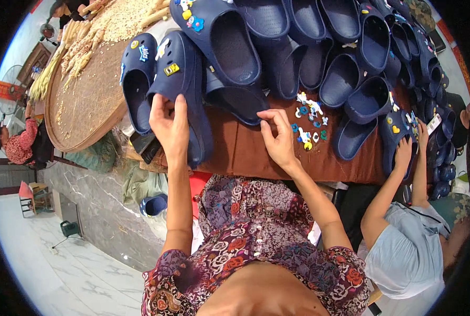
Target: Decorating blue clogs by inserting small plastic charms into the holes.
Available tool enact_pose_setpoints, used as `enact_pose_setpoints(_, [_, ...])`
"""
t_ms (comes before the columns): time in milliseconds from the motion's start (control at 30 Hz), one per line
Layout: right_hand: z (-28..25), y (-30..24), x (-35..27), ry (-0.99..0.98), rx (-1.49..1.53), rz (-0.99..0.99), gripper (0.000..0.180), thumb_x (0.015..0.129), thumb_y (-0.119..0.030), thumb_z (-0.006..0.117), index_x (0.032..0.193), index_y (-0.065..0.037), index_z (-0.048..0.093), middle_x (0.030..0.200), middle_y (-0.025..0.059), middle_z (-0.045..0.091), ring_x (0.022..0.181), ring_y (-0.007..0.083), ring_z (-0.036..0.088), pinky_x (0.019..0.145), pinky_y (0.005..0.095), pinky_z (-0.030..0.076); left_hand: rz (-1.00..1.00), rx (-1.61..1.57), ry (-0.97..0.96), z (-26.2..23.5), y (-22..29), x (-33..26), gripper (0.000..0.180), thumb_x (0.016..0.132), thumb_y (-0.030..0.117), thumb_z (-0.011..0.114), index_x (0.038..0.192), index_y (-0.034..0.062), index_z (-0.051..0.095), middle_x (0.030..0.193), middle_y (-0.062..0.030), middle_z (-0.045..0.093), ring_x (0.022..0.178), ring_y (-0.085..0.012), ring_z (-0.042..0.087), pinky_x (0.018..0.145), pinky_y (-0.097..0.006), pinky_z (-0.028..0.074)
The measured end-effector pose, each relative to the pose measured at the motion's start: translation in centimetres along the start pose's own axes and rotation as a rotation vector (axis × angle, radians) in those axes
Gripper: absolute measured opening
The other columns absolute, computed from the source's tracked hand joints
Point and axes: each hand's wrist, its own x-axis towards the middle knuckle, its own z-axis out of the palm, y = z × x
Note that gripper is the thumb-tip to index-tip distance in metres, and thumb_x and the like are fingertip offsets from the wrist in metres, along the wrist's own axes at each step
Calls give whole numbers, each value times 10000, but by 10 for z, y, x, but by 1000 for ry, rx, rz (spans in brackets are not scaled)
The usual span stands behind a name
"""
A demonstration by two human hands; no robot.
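Note:
My left hand (170,126) is closed at the opening of a navy clog (185,58), with fingers and thumb at the edge of its upper. That clog carries a small yellow charm (172,69) and a white one. My right hand (278,138) pinches the rim of another navy clog (238,101) lying on the brown cloth. Left of my left hand, a third clog (136,79) bears several charms. Loose charms (304,138) in white, blue, green and yellow lie on the cloth, right of my right hand.
Many navy clogs (345,81) are heaped along the far side and right of the brown-covered table (298,167). A round woven tray (87,100) stands at the left. At the right, a co-worker's hands (403,152) touch a charmed clog (390,138). One clog (154,205) lies lower left.

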Motion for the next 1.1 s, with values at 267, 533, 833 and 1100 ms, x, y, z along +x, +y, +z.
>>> enact_pose_setpoints(267, [-5, 7, -13, -59, -34, 81, 175, 915, -18, 607, 1086, -19, 646, 1060, 104, 592, 942, 216, 621, 785, 308, 515, -122, 79, -17, -43, 25, -100, 243, 914, 21, 622, 1143, -45, 575, 1008, -45, 623, 892, -100, 577, 782, -245, 472])
enact_pose_setpoints(533, [1, 12, -24, -31, 19, 148, 173, 936, -69, 631, 1100, -15, 635, 1086, 109, 593, 965, 206, 629, 745, 308, 540, -122, 180, -231, -75, 8, -196, 320, 754, -24, 636, 1072, -53, 640, 965, -116, 662, 840, -180, 634, 740, -281, 500])
enact_pose_setpoints(833, [-11, 31, -21, 242, -9, 209, 254, 902, -116, 726, 1056, -27, 544, 847, 52, 587, 780, 133, 593, 708, 284, 505, -41, 315, -472, -26, 3, -201, 152, 740, 11, 703, 840, 8, 589, 693, -91, 544, 549, -205, 536, 499, -321, 421])
enact_pose_setpoints(1100, [-29, 13, -6, 339, -323, 101, 388, 826, -161, 806, 1108, -24, 577, 827, 44, 520, 797, 182, 531, 728, 322, 470, -117, 312, -521, -10, -7, -214, 216, 767, 104, 758, 903, -7, 633, 700, -108, 595, 579, -234, 569, 544, -346, 449])
